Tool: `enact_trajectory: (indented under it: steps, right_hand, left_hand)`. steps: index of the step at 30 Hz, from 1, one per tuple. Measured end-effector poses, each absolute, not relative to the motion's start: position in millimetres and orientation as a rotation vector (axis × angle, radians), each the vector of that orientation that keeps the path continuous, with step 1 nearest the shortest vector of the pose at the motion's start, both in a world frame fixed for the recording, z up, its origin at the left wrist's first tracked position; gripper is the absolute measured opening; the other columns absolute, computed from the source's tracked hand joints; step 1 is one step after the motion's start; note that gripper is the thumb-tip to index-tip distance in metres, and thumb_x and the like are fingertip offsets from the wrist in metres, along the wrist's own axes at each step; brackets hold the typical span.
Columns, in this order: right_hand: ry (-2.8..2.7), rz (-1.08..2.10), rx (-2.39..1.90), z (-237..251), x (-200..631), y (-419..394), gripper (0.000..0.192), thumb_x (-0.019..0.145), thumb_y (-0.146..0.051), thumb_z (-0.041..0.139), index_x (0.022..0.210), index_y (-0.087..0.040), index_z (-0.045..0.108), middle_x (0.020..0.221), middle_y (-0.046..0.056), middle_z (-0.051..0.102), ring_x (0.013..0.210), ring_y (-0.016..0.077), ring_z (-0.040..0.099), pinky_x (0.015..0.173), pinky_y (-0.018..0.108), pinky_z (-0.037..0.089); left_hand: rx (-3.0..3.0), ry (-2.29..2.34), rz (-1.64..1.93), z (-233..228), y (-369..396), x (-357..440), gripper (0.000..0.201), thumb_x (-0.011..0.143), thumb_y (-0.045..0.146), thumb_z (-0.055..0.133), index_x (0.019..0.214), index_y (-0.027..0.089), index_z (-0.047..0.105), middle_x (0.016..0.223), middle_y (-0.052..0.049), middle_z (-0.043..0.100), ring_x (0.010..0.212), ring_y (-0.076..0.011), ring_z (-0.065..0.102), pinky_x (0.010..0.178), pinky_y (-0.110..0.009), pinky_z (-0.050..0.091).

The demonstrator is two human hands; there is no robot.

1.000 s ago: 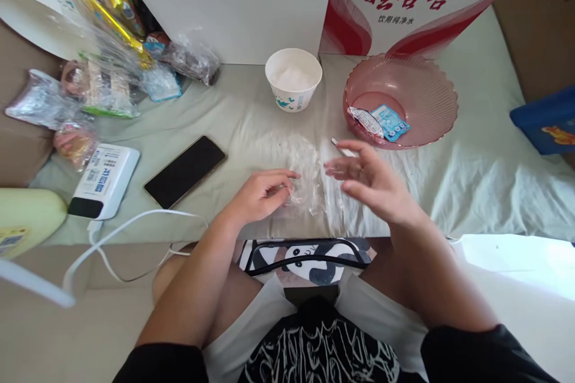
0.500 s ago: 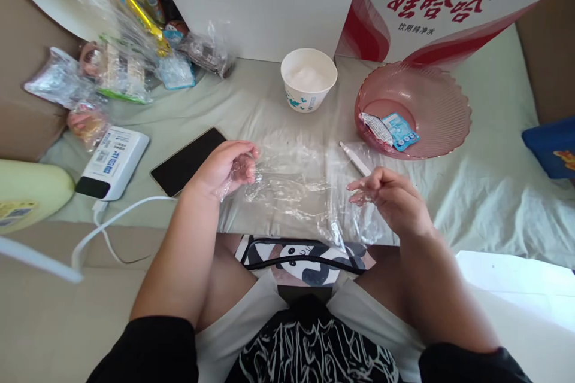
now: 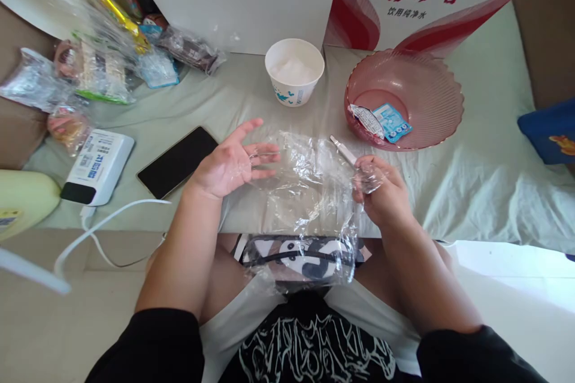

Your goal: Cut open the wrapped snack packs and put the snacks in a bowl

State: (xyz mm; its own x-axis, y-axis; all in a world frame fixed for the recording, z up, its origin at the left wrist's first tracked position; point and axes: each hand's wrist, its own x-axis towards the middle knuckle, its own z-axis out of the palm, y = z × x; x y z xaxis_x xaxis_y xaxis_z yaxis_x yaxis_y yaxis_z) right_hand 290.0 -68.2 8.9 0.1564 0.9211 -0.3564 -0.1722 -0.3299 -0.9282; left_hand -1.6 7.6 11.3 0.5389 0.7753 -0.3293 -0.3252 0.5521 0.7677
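A sheet of clear plastic film (image 3: 305, 191) spreads between my hands, wrinkled and shiny, its lower end hanging past the front edge over my lap. My left hand (image 3: 229, 164) is open at the film's left side, palm turned inward and fingers spread; some film seems to cling to them. Fingers curled, my right hand (image 3: 386, 194) grips a bunched part of the film on the right. Just beyond it lies a slim white pen-like tool (image 3: 345, 152), its lower end hidden by the hand and film.
Behind the film stands a white paper bowl (image 3: 291, 93) with white stuff inside. A pink ribbed bowl (image 3: 431, 102) holds small packets. Leftward are a black phone (image 3: 177, 161), a white power bank (image 3: 101, 161) with a cable, and several wrapped snacks (image 3: 105, 75). Boxes (image 3: 242, 0) close off the back.
My left hand has opened, its fingers spreading rightward. My right hand has closed on bunched film. The film now hangs lower over my lap, and the whole view has shifted slightly.
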Motion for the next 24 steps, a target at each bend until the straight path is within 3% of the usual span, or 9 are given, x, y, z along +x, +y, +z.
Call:
enact_trajectory:
  steps: [2, 3, 6, 8, 13, 15, 17, 19, 24]
  right_hand:
    - [-0.727, 1.349, -1.374, 10.0, 294.0, -66.0, 0.035, 0.076, -0.054, 0.076, 0.077, -0.024, 0.058, 0.049, -0.007, 0.050, 0.037, 0.0099, 0.044, 0.036, 0.023, 0.037]
    - [-0.721, 1.338, -1.348, 10.3, 295.8, -65.4, 0.033, 0.077, -0.053, 0.075, 0.076, -0.025, 0.058, 0.049, -0.006, 0.050, 0.038, 0.0108, 0.045, 0.037, 0.024, 0.039]
    - [-0.738, 1.325, -1.304, 11.3, 300.9, -65.1, 0.030, 0.079, -0.052, 0.071, 0.075, -0.024, 0.061, 0.050, -0.004, 0.054, 0.038, 0.0125, 0.050, 0.038, 0.026, 0.041]
    - [-0.751, 1.316, -1.321, 13.6, 304.2, -65.6, 0.029, 0.079, -0.051, 0.070, 0.075, -0.023, 0.064, 0.049, -0.003, 0.055, 0.036, 0.0123, 0.049, 0.036, 0.026, 0.039]
    - [-0.739, 1.270, -1.397, 21.3, 307.9, -65.5, 0.030, 0.076, -0.047, 0.074, 0.088, -0.019, 0.074, 0.042, -0.006, 0.049, 0.032, 0.0105, 0.042, 0.032, 0.024, 0.031]
    - [-0.722, 1.210, -1.392, 21.7, 306.5, -64.3, 0.031, 0.075, -0.049, 0.077, 0.087, -0.020, 0.074, 0.040, -0.008, 0.046, 0.031, 0.0093, 0.040, 0.032, 0.023, 0.031]
    - [-0.727, 1.153, -1.369, 20.2, 304.4, -63.0, 0.032, 0.075, -0.051, 0.078, 0.084, -0.021, 0.071, 0.042, -0.008, 0.049, 0.033, 0.0085, 0.041, 0.034, 0.022, 0.033]
    - [-0.747, 1.112, -1.344, 17.8, 302.7, -62.4, 0.033, 0.075, -0.052, 0.080, 0.084, -0.022, 0.069, 0.045, -0.008, 0.052, 0.035, 0.0081, 0.044, 0.035, 0.021, 0.035]
    - [-0.843, 1.136, -1.379, 12.9, 303.9, -64.7, 0.031, 0.081, -0.046, 0.077, 0.100, -0.024, 0.065, 0.057, -0.008, 0.058, 0.042, 0.0090, 0.051, 0.040, 0.022, 0.040]
  left_hand:
    - [0.799, 0.732, 0.617, 16.3, 0.0, -5.1, 0.116, 0.053, 0.034, 0.099, 0.152, 0.034, 0.039, 0.111, -0.009, 0.080, 0.099, -0.0307, 0.080, 0.078, -0.039, 0.065]
    - [0.840, 0.778, 0.555, 19.0, -3.9, -6.4, 0.111, 0.057, 0.029, 0.097, 0.152, 0.032, 0.040, 0.103, -0.008, 0.081, 0.089, -0.0282, 0.081, 0.071, -0.033, 0.063]
    - [0.861, 0.976, 0.622, 25.8, -11.1, -8.1, 0.061, 0.068, 0.025, 0.090, 0.123, 0.019, 0.064, 0.066, -0.002, 0.075, 0.051, -0.0157, 0.069, 0.047, -0.018, 0.049]
    - [0.793, 1.072, 0.813, 29.0, -10.7, -7.0, 0.036, 0.069, 0.021, 0.086, 0.101, 0.016, 0.069, 0.053, 0.001, 0.068, 0.039, -0.0111, 0.059, 0.039, -0.016, 0.041]
    - [0.494, 1.166, 1.110, 31.2, -0.1, 0.5, 0.010, 0.077, 0.008, 0.067, 0.083, 0.016, 0.068, 0.040, 0.008, 0.053, 0.031, -0.0049, 0.044, 0.036, -0.012, 0.032]
    - [0.415, 1.145, 1.169, 28.7, 1.7, 1.7, 0.006, 0.080, 0.012, 0.065, 0.084, 0.014, 0.069, 0.046, 0.005, 0.059, 0.037, -0.0062, 0.053, 0.042, -0.013, 0.042]
    - [0.422, 1.074, 1.098, 25.2, 0.0, 1.3, 0.014, 0.081, 0.023, 0.068, 0.091, 0.013, 0.071, 0.065, -0.003, 0.073, 0.056, -0.0135, 0.071, 0.056, -0.020, 0.057]
    - [0.484, 1.016, 0.929, 21.6, -3.7, 0.9, 0.028, 0.078, 0.029, 0.074, 0.102, 0.016, 0.071, 0.086, -0.008, 0.081, 0.075, -0.0216, 0.079, 0.067, -0.029, 0.063]
    - [0.649, 1.235, 0.792, 9.6, -7.8, 1.0, 0.066, 0.070, 0.013, 0.083, 0.130, 0.024, 0.058, 0.079, 0.000, 0.077, 0.068, -0.0153, 0.074, 0.064, -0.021, 0.057]
